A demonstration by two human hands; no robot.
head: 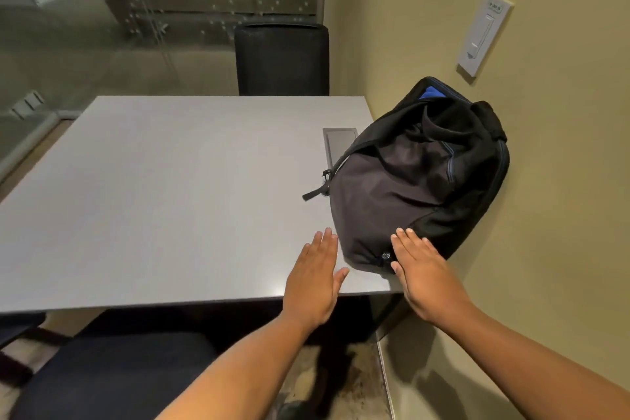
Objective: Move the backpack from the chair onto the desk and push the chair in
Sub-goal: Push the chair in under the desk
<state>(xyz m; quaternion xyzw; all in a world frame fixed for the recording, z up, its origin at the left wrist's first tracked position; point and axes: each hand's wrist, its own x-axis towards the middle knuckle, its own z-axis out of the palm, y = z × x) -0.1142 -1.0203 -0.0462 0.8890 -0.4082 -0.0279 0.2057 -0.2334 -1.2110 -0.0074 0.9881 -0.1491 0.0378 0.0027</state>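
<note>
A black and grey backpack (409, 177) with a blue lining lies on the right side of the grey desk (163, 187), leaning against the wall. My left hand (315, 280) is flat and open over the desk's near edge, just left of the backpack's bottom. My right hand (422, 280) is open too, its fingertips at the backpack's lower corner; whether they touch it is unclear. Below me at the lower left is the dark seat of the chair (112, 375), standing out from the desk with nothing on it.
A second dark chair (283, 58) stands at the desk's far side. A grey cable hatch (337, 147) is set in the desk beside the backpack. A white light switch (484, 34) is on the right wall. A glass partition runs along the left.
</note>
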